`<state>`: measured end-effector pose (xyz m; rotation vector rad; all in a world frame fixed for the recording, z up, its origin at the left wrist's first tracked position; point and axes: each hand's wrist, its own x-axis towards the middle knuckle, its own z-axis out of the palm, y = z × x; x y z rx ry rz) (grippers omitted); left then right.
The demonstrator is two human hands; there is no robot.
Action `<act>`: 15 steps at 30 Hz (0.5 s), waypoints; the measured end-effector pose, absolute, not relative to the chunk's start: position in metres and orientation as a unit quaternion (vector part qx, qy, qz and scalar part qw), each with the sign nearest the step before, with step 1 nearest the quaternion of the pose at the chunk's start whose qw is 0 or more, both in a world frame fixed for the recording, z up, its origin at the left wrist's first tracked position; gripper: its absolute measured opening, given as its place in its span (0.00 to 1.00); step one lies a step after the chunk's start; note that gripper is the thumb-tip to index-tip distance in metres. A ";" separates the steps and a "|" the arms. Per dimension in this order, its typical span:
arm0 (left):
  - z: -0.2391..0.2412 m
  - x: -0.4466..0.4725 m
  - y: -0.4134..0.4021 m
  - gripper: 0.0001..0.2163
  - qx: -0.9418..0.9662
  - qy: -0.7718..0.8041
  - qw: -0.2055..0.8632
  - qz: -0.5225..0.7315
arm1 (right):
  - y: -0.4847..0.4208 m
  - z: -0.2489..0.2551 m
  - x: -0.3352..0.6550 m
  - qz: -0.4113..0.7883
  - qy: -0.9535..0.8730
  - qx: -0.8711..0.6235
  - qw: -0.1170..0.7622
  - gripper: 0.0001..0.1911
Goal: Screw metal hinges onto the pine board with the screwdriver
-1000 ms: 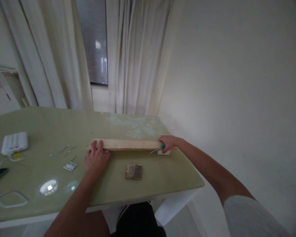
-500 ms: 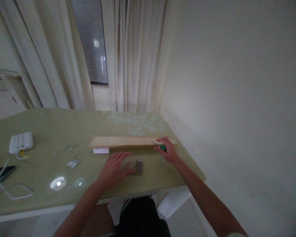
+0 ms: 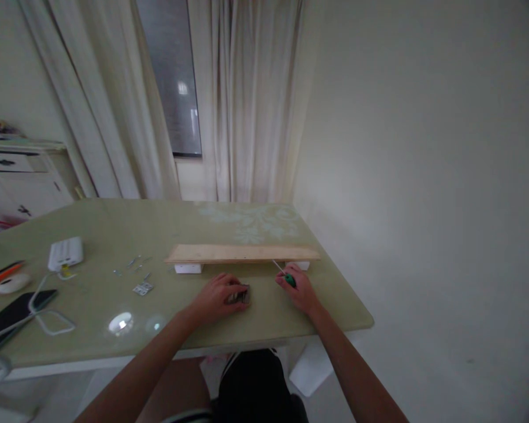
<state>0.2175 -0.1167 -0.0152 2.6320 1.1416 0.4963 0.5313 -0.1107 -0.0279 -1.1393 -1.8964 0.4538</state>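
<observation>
My left hand (image 3: 218,298) has its fingers closed over a small rectangular metal piece, which looks like a hinge (image 3: 245,295), on the table. The fingers cover part of it. In my right hand (image 3: 298,288) is a screwdriver (image 3: 290,279) with a green handle, its thin shaft pointing up and left toward the front edge of a wooden board (image 3: 242,253). Two white blocks carry the board, the left block (image 3: 188,268) and the right block (image 3: 303,265). Whether the screwdriver tip touches the board I cannot tell.
Several screws (image 3: 134,260) and a small metal plate with holes (image 3: 142,288) lie left of the board. Farther left are a white box-shaped device (image 3: 66,254), a pale cable (image 3: 57,329), a dark phone (image 3: 15,314) and an orange pen-like object (image 3: 2,276). A wall (image 3: 423,205) rises on the right.
My left hand has closed on the metal hinge it was beside. My right hand, with the screwdriver, has come down from over the board to just before its front edge. The view has turned slightly left.
</observation>
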 end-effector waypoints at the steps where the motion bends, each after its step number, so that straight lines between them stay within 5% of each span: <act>1: -0.016 0.214 -0.118 0.21 0.895 0.395 0.114 0.174 | -0.111 -0.028 0.531 0.184 -0.760 -0.454 0.426 0.26; 15: 0.022 0.103 -0.122 0.21 0.839 0.478 0.041 0.259 | -0.117 -0.034 0.533 0.183 -0.787 -0.463 0.364 0.24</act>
